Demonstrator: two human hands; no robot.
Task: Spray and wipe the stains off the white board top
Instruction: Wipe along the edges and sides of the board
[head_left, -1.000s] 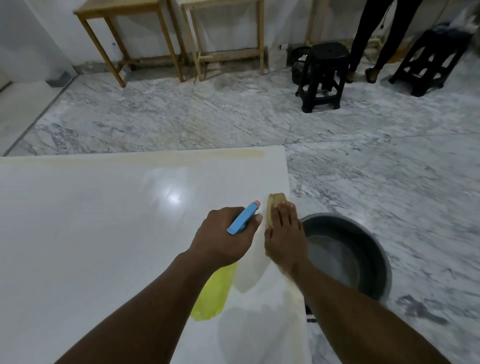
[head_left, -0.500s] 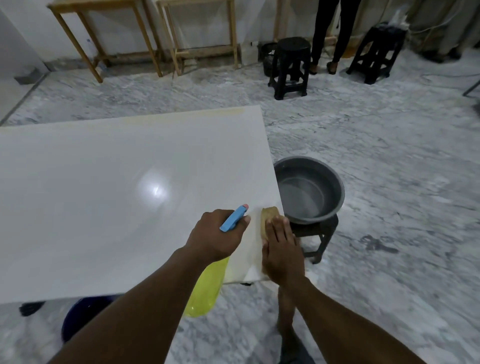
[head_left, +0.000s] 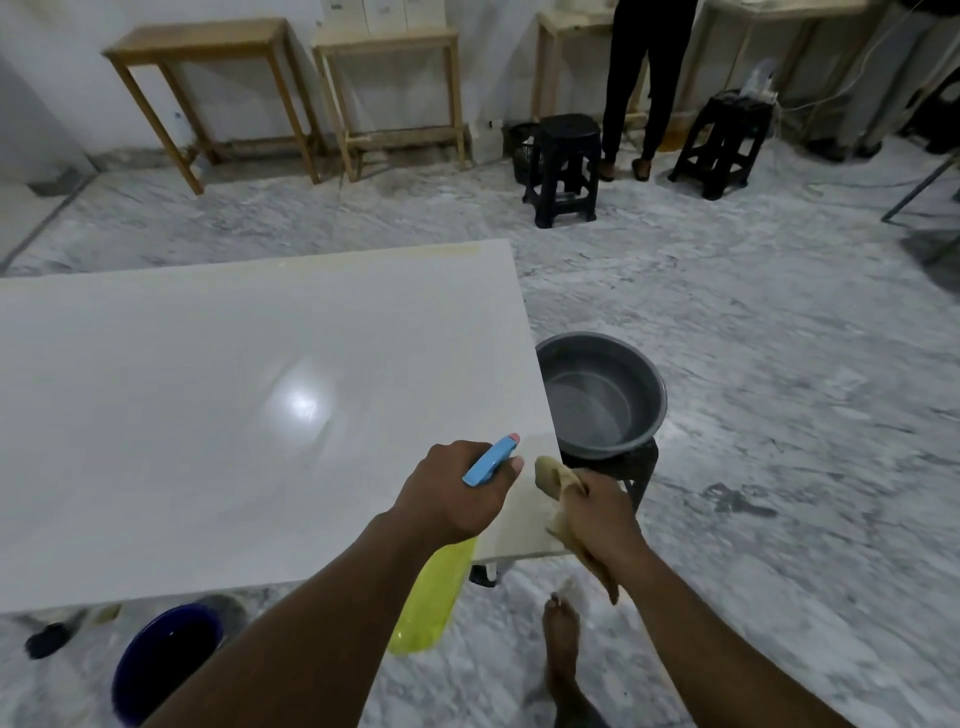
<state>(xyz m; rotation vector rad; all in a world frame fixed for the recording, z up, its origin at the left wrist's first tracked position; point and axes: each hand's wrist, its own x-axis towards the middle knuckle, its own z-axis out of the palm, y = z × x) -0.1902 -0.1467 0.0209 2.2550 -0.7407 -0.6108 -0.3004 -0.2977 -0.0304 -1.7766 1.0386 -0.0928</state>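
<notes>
The white board top (head_left: 208, 415) fills the left half of the view, glossy, with a yellowish stain band along its far edge (head_left: 363, 257). My left hand (head_left: 457, 488) grips a yellow spray bottle (head_left: 431, 597) with a blue trigger head, over the board's near right corner. My right hand (head_left: 597, 514) is closed around a tan cloth (head_left: 553, 475), lifted at the board's right edge, with the cloth's ends sticking out above and below the fist.
A grey basin (head_left: 602, 395) sits on a black stool just right of the board. A dark blue bucket (head_left: 166, 660) stands on the floor under the near edge. My bare foot (head_left: 561, 639) is below. Wooden tables, black stools (head_left: 566, 166) and a standing person line the far wall.
My right hand went from flat on the cloth on the board to bunching it up and lifting it off the corner. The view pulled back and up, and more of the floor shows.
</notes>
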